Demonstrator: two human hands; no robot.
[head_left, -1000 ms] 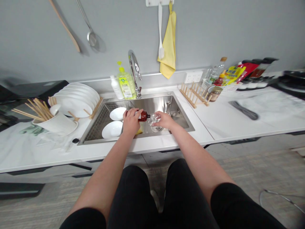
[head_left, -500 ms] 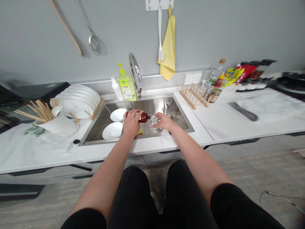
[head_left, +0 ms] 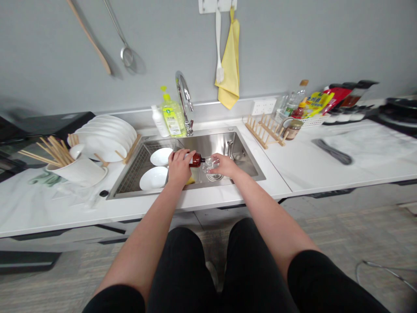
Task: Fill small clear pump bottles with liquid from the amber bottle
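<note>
Over the sink (head_left: 257, 174), my left hand (head_left: 180, 167) is wrapped round a brown bottle (head_left: 196, 160) with a pale label, tipped onto its side. Its dark neck points right, at the mouth of a small clear glass (head_left: 212, 164). My right hand (head_left: 225, 166) grips that glass, which is tilted towards the bottle. Whether liquid is flowing between them is too small to make out. Left of the bottle, a white bowl (head_left: 153, 178) and a second white bowl (head_left: 161, 157) sit in the sink's left part. Something yellow (head_left: 190, 179) shows partly below my left hand.
Behind the sink rise the faucet (head_left: 184, 100), a yellow-green dish soap bottle (head_left: 173, 116) and a white bottle (head_left: 159, 121). Left are a rack of white plates (head_left: 109, 134) and a chopstick holder (head_left: 81, 170). A wooden rack (head_left: 265, 131) and jar (head_left: 293, 129) stand right.
Almost nothing differs. Both hands keep the bottle and glass in nearly the same place, and the whole view has shifted very slightly.
</note>
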